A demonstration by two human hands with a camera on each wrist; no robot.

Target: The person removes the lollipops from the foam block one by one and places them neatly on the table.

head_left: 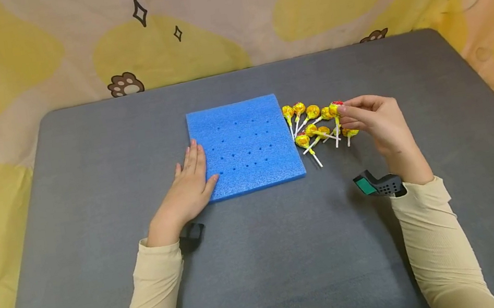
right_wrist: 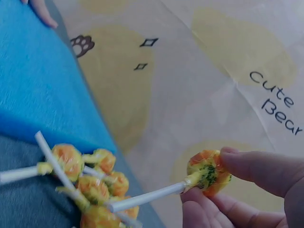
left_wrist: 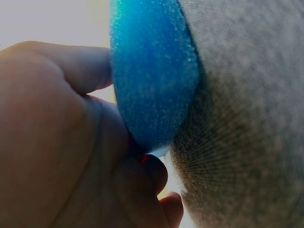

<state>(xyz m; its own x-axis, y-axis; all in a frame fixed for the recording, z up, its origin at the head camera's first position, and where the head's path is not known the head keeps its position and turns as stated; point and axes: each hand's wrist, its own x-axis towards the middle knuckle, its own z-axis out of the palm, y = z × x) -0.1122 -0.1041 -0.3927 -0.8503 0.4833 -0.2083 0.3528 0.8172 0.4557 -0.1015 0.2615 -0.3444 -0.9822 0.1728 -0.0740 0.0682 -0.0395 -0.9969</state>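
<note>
A flat blue foam board (head_left: 242, 118) with rows of small holes lies on the grey table. Over its left edge my left hand (head_left: 187, 186) rests with straight fingers; the left wrist view shows the thumb and fingers close against the foam's side (left_wrist: 154, 80). My right hand (head_left: 380, 122) pinches a yellow-wrapped lollipop (right_wrist: 209, 172) by its candy head between thumb and fingers, the white stick pointing down in the head view. Below and left of that hand, several more lollipops (head_left: 303, 141) lie loosely beside the board's right edge.
The grey table (head_left: 280, 254) has rounded far corners. Behind it hangs a patterned cloth (head_left: 227, 14) with yellow patches and paw prints. A dark wrist device with a green face (head_left: 366, 185) is on the right wrist.
</note>
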